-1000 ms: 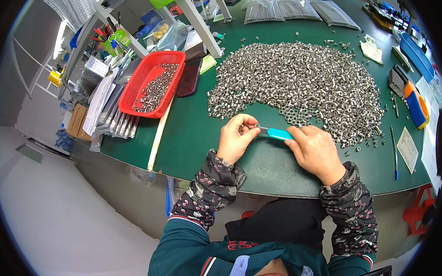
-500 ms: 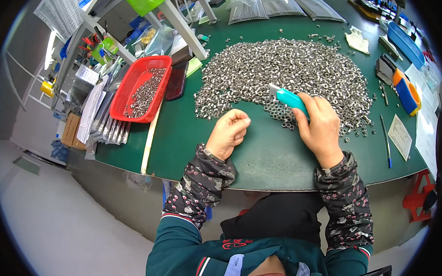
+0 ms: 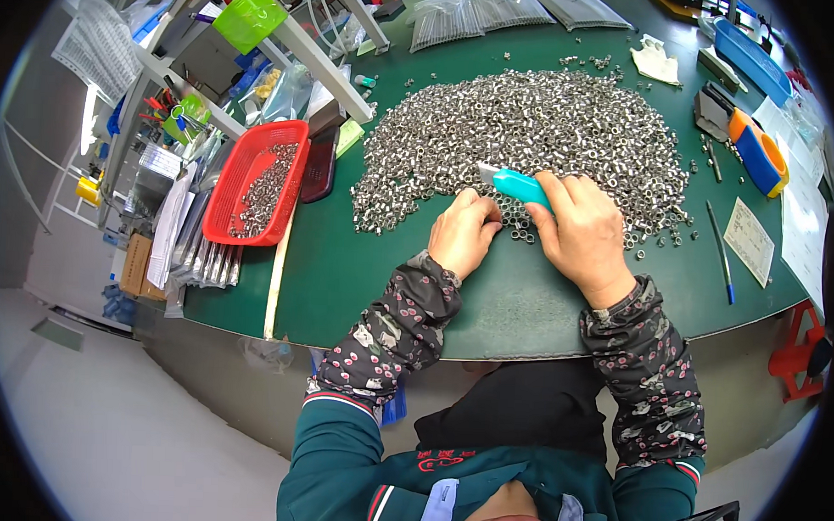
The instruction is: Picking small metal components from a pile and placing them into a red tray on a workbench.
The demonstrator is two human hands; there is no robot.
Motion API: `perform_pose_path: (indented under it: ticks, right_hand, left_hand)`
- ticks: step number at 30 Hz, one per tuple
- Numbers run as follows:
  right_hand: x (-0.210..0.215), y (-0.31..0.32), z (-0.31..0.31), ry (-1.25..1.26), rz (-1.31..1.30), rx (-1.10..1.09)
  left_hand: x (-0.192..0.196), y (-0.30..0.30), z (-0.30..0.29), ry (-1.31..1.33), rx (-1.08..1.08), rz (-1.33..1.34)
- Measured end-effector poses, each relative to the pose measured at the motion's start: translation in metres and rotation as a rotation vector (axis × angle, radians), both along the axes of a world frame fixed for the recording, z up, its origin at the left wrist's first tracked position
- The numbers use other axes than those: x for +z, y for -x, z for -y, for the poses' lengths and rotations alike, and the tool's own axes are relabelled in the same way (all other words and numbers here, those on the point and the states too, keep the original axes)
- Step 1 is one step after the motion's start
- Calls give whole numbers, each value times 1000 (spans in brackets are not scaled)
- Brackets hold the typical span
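Note:
My right hand [image 3: 581, 231] grips a turquoise utility knife [image 3: 522, 188]. Its pale blade points left over a large heap of small shiny metal rings [image 3: 514, 117]. Beneath the knife, some rings [image 3: 517, 223] lie in a flat, close-set patch at the near edge of the heap. Against the left side of that patch rests my left hand [image 3: 465, 231], fingers closed and curled. Whatever its fingertips hold, if anything, is hidden from view.
A red plastic basket [image 3: 219, 208] with more rings stands at the left. Plastic bags [image 3: 481, 15] lie at the far edge. On the right are a blue-and-orange tool [image 3: 759, 155], a pen [image 3: 722, 253], a paper card [image 3: 748, 237] and a blue tray [image 3: 753, 61].
My left hand has moved right and forward to the edge of the ring patch. The right hand with the knife has shifted slightly left, and the whole view has shifted a little.

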State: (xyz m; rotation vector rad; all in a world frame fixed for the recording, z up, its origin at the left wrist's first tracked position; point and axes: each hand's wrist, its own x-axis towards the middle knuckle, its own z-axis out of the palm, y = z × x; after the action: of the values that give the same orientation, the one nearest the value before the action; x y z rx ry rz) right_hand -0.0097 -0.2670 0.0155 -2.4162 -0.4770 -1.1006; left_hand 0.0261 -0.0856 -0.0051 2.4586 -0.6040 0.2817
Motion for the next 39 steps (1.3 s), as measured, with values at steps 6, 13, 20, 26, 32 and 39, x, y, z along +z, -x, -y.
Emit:
perform_pose_path:
  ticks: [6, 13, 20, 26, 32, 39]
  right_hand:
    - [0, 1, -2, 9, -15, 44]
    - [-1, 8, -8, 38, -112, 195]
    - [-4, 12, -18, 70, -204, 291]
    - [-5, 14, -21, 87, -256, 301]
    - [-7, 14, -21, 99, -253, 294]
    - [-7, 15, -23, 102, -271, 294]
  left_hand:
    - [19, 8, -26, 705, -47, -727]
    - [4, 18, -68, 1311, -158, -963]
    - [-11, 18, -74, 1408, -222, -901]
    - [-13, 17, -74, 1459, -252, -958]
    - [-11, 18, -71, 1434, -225, -966]
    - [-9, 22, -68, 1398, -142, -937]
